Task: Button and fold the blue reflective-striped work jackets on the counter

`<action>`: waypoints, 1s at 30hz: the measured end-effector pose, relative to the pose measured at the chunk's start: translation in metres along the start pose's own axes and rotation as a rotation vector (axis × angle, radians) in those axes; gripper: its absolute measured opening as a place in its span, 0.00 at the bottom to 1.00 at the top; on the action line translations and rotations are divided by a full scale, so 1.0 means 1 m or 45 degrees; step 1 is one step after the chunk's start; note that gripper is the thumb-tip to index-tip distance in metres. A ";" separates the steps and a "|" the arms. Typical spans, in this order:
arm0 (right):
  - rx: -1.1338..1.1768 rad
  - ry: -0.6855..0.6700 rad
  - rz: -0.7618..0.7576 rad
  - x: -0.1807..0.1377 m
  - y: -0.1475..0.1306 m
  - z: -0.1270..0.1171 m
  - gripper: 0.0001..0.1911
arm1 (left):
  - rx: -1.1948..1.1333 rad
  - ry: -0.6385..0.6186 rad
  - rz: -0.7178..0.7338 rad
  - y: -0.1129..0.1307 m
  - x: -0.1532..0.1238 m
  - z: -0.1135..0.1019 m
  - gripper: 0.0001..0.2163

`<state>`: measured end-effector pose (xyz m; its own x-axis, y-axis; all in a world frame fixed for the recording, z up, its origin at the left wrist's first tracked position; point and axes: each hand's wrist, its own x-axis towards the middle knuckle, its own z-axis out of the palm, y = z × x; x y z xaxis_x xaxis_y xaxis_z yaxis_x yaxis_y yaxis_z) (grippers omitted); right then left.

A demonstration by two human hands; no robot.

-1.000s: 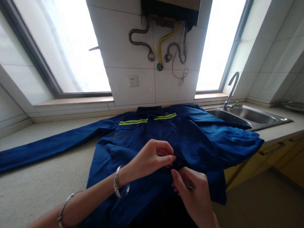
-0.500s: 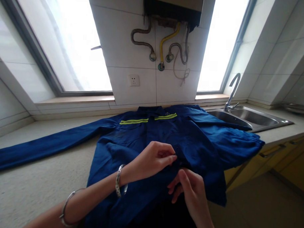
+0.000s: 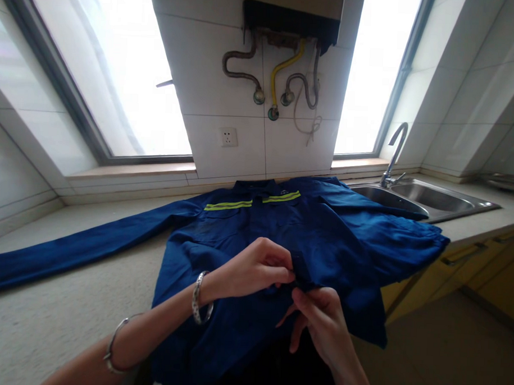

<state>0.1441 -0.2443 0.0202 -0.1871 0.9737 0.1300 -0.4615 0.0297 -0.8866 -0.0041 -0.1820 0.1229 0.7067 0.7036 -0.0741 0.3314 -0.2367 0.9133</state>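
A blue work jacket (image 3: 323,234) with yellow reflective stripes lies flat on a kitchen countertop (image 3: 68,298), collar toward the tiled wall (image 3: 227,73) and hem toward the viewer, one sleeve stretched far left; its small collar emblem is unreadable. The left hand (image 3: 254,268) and right hand (image 3: 320,321) both pinch the jacket's front edge, fingertips closed on the cloth.

A steel sink (image 3: 425,199) and faucet (image 3: 394,155) sit beside a wall socket (image 3: 228,137).

Blown-out backlight from two windows (image 3: 117,81), dim foreground, wide-angle edge warp.
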 end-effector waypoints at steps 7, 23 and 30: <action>0.010 0.133 -0.065 -0.002 0.003 0.004 0.21 | 0.127 0.124 0.149 0.002 -0.003 0.005 0.08; -0.138 0.266 -0.130 -0.019 0.000 0.017 0.21 | 0.252 0.093 0.188 0.002 -0.005 0.010 0.11; -0.287 0.374 -0.200 -0.018 -0.005 0.024 0.22 | 0.172 0.120 0.142 0.006 -0.005 0.007 0.12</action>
<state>0.1292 -0.2668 0.0331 0.1413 0.9755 0.1685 -0.2565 0.2005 -0.9455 -0.0015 -0.1920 0.1255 0.6840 0.7263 0.0680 0.3399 -0.3998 0.8513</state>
